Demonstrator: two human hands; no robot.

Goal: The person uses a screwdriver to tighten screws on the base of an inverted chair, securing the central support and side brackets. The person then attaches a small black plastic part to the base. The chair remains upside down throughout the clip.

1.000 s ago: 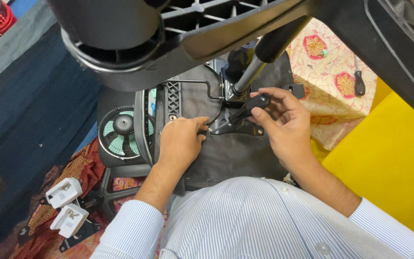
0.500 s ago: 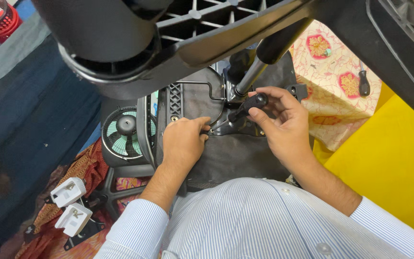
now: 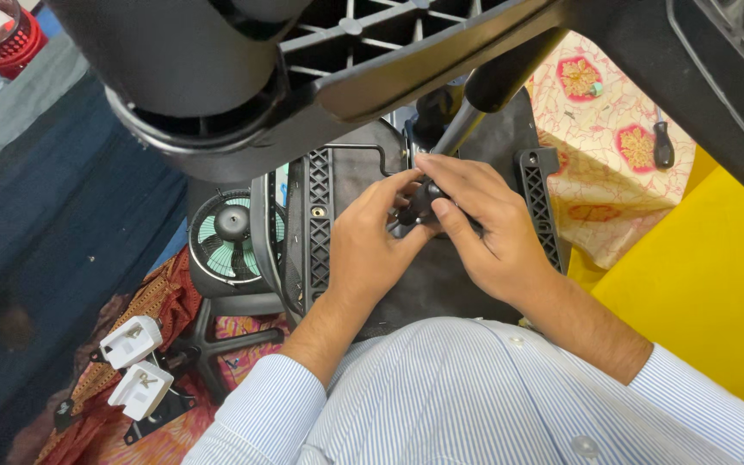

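Overhead, a dark chair base (image 3: 243, 95) with ribbed spokes fills the top of the view and hides much of what lies beyond it, including the upper end of a grey rod (image 3: 456, 131) that slants down toward the hands. Both hands meet at a small black knob (image 3: 421, 202) in the middle, set on a black seat underside (image 3: 441, 275) that lies just in front of the person's striped shirt (image 3: 475, 396). The left hand (image 3: 372, 245) is curled, fingers closed around the knob's left side; the right hand (image 3: 488, 228) wraps over it from the right, thumb and fingers pinched on it. Two ribbed black brackets flank the hands: one (image 3: 319, 224) just left of the left hand, one (image 3: 540, 202) just right of the right hand. A thin bent wire (image 3: 363, 148) runs across the seat above the left hand. To the left, a single round fan (image 3: 226, 237) with green blades lies partly behind the seat edge. Two white plugs (image 3: 135, 366) sit on red patterned cloth (image 3: 161, 301) at lower left. One screwdriver (image 3: 663, 142) rests on a pink floral cloth (image 3: 604, 172) at upper right, beside a yellow surface (image 3: 716, 284). A red container (image 3: 2, 34) shows in the top left corner.
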